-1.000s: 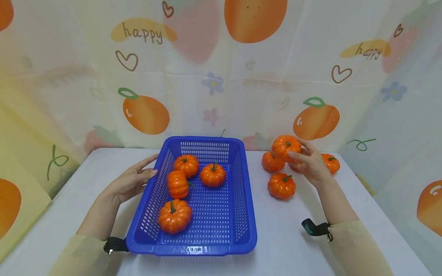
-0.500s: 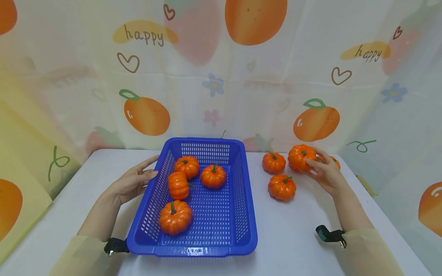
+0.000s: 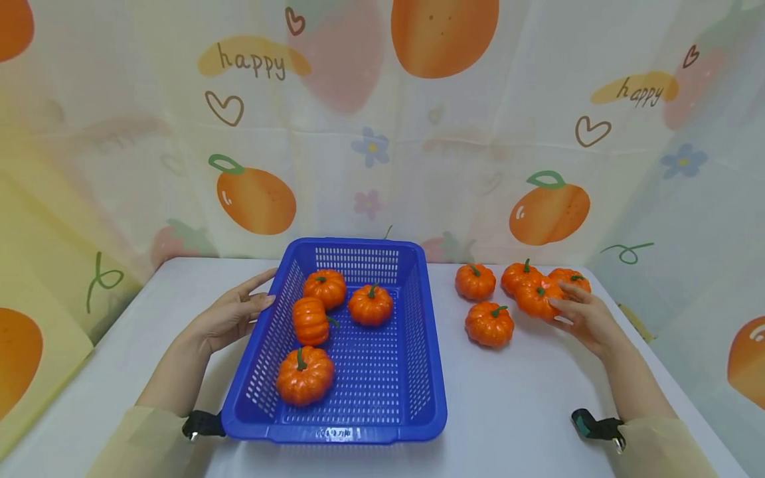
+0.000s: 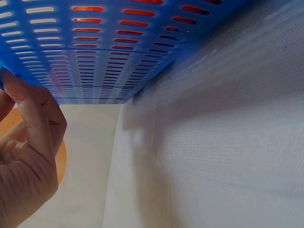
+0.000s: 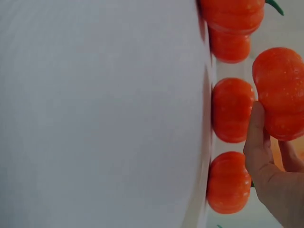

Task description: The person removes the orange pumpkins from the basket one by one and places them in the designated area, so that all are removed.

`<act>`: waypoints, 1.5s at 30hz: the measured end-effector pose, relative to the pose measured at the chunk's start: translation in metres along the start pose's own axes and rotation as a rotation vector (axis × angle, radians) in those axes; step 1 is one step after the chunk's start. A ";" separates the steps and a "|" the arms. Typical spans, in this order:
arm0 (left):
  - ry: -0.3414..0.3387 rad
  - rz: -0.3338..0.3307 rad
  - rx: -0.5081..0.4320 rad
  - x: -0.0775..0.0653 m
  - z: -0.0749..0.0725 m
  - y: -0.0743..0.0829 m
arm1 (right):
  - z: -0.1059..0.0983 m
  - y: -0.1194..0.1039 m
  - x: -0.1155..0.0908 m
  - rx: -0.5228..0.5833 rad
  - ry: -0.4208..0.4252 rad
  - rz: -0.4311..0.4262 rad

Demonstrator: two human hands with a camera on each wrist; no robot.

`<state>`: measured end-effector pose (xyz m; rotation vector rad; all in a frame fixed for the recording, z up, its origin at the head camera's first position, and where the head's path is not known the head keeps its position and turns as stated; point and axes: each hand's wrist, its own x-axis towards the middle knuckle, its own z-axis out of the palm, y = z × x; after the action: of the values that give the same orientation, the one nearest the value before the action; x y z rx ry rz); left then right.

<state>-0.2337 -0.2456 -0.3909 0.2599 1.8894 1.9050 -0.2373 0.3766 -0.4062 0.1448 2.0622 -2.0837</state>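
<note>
My right hand [image 3: 582, 315] pinches a small orange pumpkin [image 3: 536, 300] with a green stem. In the right wrist view this pumpkin [image 5: 280, 92] is raised off the table, thumb and fingers around its near side. Just behind it in the head view sit another pumpkin [image 3: 518, 275] and a partly covered pumpkin [image 3: 568, 275]. At the left side of a blue plastic basket [image 3: 435, 372], my left hand [image 3: 227, 317] holds the rim; in the left wrist view its bent fingers [image 4: 33, 114] reach up to the basket wall [image 4: 95, 61]. Several pumpkins [image 3: 305, 376] lie inside the basket.
Two more pumpkins stand between the basket and my right hand: a rear pumpkin [image 3: 475, 282] and a nearer pumpkin [image 3: 489, 324]. The white table [image 3: 508, 418] ends at a patterned cloth backdrop [image 3: 418, 166]. Black straps [image 3: 597, 428] circle both wrists.
My right hand has carried its pumpkin rightward, then down and nearer to me, uncovering the pumpkin behind. The left hand and the basket keep their places.
</note>
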 end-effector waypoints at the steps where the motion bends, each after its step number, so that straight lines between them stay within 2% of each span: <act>1: 0.000 0.001 0.001 0.000 0.000 0.000 | -0.002 0.001 -0.001 -0.025 -0.004 0.010; 10: 0.005 0.000 0.001 0.000 0.000 0.000 | -0.013 0.008 -0.005 -0.213 -0.037 0.096; 19: -0.005 0.003 -0.017 0.001 0.000 0.000 | -0.019 0.013 -0.004 -0.338 -0.095 0.104; 30: -0.007 0.005 -0.011 0.001 0.000 -0.001 | -0.022 0.015 -0.004 -0.325 -0.138 0.162; 45: 0.000 0.004 0.007 0.001 0.000 -0.001 | -0.021 0.014 -0.006 -0.307 -0.103 0.169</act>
<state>-0.2342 -0.2456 -0.3921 0.2661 1.8978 1.9010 -0.2296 0.3983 -0.4194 0.1538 2.1919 -1.6222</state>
